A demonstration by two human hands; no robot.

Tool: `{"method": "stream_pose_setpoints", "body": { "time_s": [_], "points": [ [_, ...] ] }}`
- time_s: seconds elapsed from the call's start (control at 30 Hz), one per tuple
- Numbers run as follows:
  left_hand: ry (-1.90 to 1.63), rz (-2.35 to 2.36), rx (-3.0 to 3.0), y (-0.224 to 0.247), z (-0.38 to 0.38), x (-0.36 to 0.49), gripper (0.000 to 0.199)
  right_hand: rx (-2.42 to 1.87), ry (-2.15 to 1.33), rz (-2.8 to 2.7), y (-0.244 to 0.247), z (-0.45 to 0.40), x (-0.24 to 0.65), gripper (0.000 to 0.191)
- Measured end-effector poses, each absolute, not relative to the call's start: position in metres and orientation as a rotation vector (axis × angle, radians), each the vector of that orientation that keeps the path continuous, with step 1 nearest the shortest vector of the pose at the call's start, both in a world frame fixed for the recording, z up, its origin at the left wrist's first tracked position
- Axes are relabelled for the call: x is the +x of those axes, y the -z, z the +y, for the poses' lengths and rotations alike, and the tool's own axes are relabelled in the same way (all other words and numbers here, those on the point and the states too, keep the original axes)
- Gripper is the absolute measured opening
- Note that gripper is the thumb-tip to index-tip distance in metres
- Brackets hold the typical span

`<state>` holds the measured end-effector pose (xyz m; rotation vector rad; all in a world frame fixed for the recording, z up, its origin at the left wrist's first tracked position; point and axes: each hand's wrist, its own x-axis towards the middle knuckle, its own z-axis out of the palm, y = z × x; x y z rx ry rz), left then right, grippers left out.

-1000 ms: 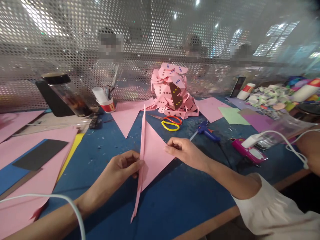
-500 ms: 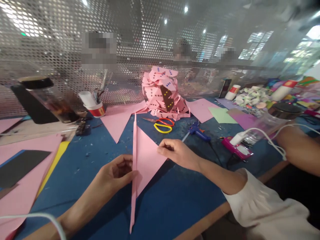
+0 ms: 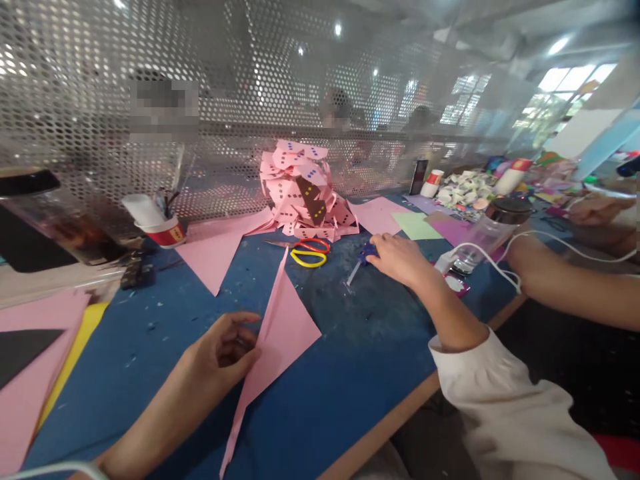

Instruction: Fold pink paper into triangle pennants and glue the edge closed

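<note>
My left hand (image 3: 220, 357) pinches the folded edge of a pink paper triangle (image 3: 283, 333), thumb on top and fingers at the left side. The paper has a narrow folded strip along its left edge and a point facing right. Farther to the right, my right hand (image 3: 397, 257) is closed over a blue glue gun (image 3: 367, 252) lying on the table. A clear glue stick protrudes from the gun toward the front; most of its body is hidden under my hand. Scissors (image 3: 309, 257) with a red and a yellow handle lie just beyond the paper.
A pile of pink dotted paper pieces (image 3: 297, 187) stands by the perforated metal screen (image 3: 220, 87). At left are a cup of tools (image 3: 163, 233), a jar (image 3: 85, 227) and pink sheets (image 3: 45, 373). On the right, another person's arm (image 3: 565, 273) rests near a white cable (image 3: 480, 245).
My right hand has let go of the pink paper and moved right onto the glue gun. The paper has tilted in my left hand. The view has turned somewhat to the right.
</note>
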<state>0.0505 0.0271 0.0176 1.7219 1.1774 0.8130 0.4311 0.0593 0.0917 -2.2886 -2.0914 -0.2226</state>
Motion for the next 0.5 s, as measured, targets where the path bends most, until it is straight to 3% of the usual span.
{"method": "stream_pose_setpoints", "body": {
  "time_s": [0.23, 0.5],
  "points": [
    [-0.68, 1.333, 2.135, -0.027, 0.018, 0.048, 0.03, -2.503, 0.131, -2.146, -0.076, 0.058, 0.446, 0.038],
    [-0.584, 1.333, 2.459, -0.025, 0.008, 0.042, 0.037, -2.505, 0.122, -2.125, -0.071, 0.063, 0.448, 0.048]
  ]
}}
